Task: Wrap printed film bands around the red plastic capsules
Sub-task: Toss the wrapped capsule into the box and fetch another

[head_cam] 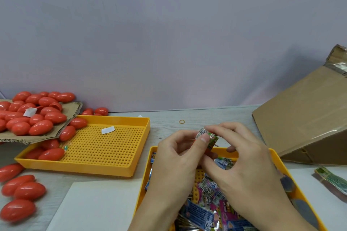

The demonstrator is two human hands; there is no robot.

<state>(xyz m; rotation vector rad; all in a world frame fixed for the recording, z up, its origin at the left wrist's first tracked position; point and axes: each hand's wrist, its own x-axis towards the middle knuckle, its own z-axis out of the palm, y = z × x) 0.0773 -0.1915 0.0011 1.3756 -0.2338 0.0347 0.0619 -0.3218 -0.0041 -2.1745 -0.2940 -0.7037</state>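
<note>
Both hands meet over the near yellow tray [273, 153]. My left hand [176, 157] grips a red capsule [208, 151], its thumb pressed on the printed film band [211, 137] around it. My right hand [242, 157] pinches the band's top edge with fingertips; the capsule is mostly hidden by fingers and film. Loose red capsules [35, 116] are heaped on a cardboard sheet at the far left, and others [20, 191] lie on the table near the left edge.
A second perforated yellow tray [105, 148] at centre left holds a few capsules and a white slip. Printed packets [210, 212] fill the near tray. A tilted cardboard box [304, 118] stands right, a film stack [332, 180] beside it. White paper [97, 206] lies in front.
</note>
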